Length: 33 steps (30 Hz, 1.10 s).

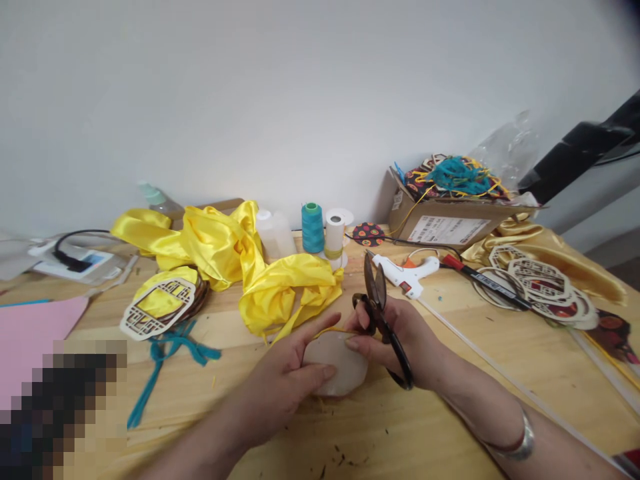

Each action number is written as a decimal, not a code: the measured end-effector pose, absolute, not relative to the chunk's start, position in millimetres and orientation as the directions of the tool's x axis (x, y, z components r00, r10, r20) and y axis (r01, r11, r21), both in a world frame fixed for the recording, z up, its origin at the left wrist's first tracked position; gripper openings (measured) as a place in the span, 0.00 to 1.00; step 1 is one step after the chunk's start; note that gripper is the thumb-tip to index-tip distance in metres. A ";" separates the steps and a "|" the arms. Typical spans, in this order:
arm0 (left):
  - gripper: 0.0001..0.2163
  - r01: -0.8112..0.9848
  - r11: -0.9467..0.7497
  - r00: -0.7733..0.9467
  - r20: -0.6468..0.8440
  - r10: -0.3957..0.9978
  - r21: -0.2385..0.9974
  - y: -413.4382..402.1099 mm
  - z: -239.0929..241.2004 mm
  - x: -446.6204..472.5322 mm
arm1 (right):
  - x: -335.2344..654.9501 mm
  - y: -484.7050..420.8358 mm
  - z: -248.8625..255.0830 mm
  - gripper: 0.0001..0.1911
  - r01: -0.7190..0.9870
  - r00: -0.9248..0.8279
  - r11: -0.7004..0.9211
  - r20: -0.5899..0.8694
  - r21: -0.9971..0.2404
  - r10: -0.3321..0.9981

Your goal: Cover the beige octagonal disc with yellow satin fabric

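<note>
Between my hands is a pale, rounded flat disc (pixel 336 365) with a thin yellow edge showing along its top. My left hand (pixel 300 367) grips its left side, thumb lying across the face. Hooked on the fingers of my right hand (pixel 395 340) is a pair of dark scissors (pixel 379 293), blades pointing up and slightly apart. The right thumb and fingertips also pinch the disc's upper right edge. Just beyond the hands lies crumpled yellow satin fabric (pixel 290 293). The disc's underside is hidden.
A white glue gun (pixel 407 272) lies right of the scissors, near a red-and-black marker (pixel 487 283) and cut-out wooden frames (pixel 540 280). Behind stand a teal thread spool (pixel 313 230) and a full cardboard box (pixel 450 223). More frames (pixel 160 310) and teal strips (pixel 185 350) lie left.
</note>
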<state>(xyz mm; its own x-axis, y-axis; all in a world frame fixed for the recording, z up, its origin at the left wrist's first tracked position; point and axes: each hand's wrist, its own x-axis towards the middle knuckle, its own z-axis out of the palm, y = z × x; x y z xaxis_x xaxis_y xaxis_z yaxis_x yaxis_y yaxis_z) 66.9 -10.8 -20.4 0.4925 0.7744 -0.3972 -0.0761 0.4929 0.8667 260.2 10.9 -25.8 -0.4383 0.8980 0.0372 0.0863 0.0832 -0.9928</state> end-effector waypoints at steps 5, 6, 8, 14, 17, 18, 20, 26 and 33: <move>0.15 -0.093 0.501 0.561 -0.370 0.741 0.861 -9.3 -20.6 67.6 | 260.7 9.0 -23.2 0.13 0.137 -0.421 0.104 0.037 -0.985 0.906; 0.15 -0.092 0.510 0.563 -0.377 0.735 0.855 -9.1 -20.8 67.6 | 260.6 8.6 -22.4 0.13 0.143 -0.419 0.112 0.042 -0.983 0.907; 0.14 -0.100 0.510 0.555 -0.378 0.741 0.854 -8.6 -21.6 67.6 | 260.3 8.4 -20.6 0.12 0.152 -0.415 0.127 0.053 -0.980 0.908; 0.14 -0.144 0.501 0.514 -0.368 0.775 0.853 -7.2 -26.0 64.8 | 272.2 15.5 -11.8 0.17 0.186 -0.353 0.136 0.063 -0.973 0.933; 0.14 -0.177 0.519 0.489 -0.384 0.784 0.836 -5.9 -27.1 61.5 | 286.4 19.9 -6.0 0.21 0.337 -0.345 0.159 0.035 -0.928 0.938; 0.14 -0.185 0.521 0.480 -0.386 0.788 0.833 -5.4 -27.3 60.5 | 290.6 20.8 -4.0 0.22 0.396 -0.364 0.179 0.025 -0.901 0.931; 0.13 -0.194 0.515 0.467 -0.383 0.797 0.835 -4.2 -27.5 58.6 | 296.5 21.5 -0.6 0.22 0.510 -0.418 0.217 -0.019 -0.832 0.908; 0.14 -0.207 0.496 0.448 -0.370 0.814 0.843 -1.9 -24.0 57.6 | 297.9 20.5 2.8 0.23 0.636 -0.537 0.237 -0.201 -0.734 0.819; 0.14 -0.178 0.489 0.477 -0.359 0.802 0.854 -2.0 -20.9 57.4 | 299.4 19.9 5.8 0.21 0.621 -0.554 0.204 -0.240 -0.757 0.797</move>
